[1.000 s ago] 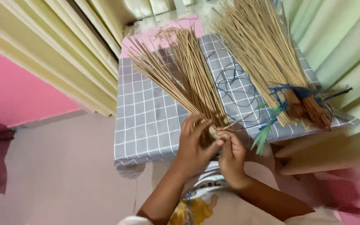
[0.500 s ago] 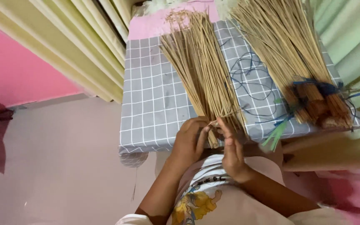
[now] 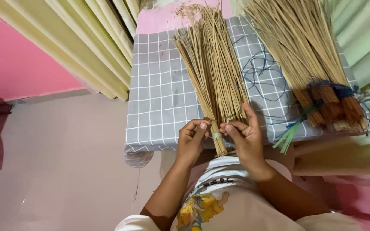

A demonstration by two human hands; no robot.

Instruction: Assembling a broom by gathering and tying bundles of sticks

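A loose bundle of thin tan broom sticks (image 3: 210, 68) lies lengthwise on a grey checked cloth (image 3: 159, 94). Its near end narrows into a small tied stub (image 3: 218, 141) at the cloth's front edge. My left hand (image 3: 191, 141) pinches the stub from the left. My right hand (image 3: 245, 137) pinches it from the right, index finger raised along the sticks. A pale band wraps the stub between my fingertips.
A larger stick bundle (image 3: 305, 55) bound with blue string (image 3: 330, 92) lies to the right, with green strips (image 3: 290, 134) hanging off the edge. Loose blue cord (image 3: 262, 77) curls between the bundles. Cream curtains (image 3: 86, 38) hang at left, over a pink wall (image 3: 13, 60).
The view has shifted so the bundles sit higher and straighter. My hands have stayed at the bundle's near end, now pinching the tied stub from both sides.
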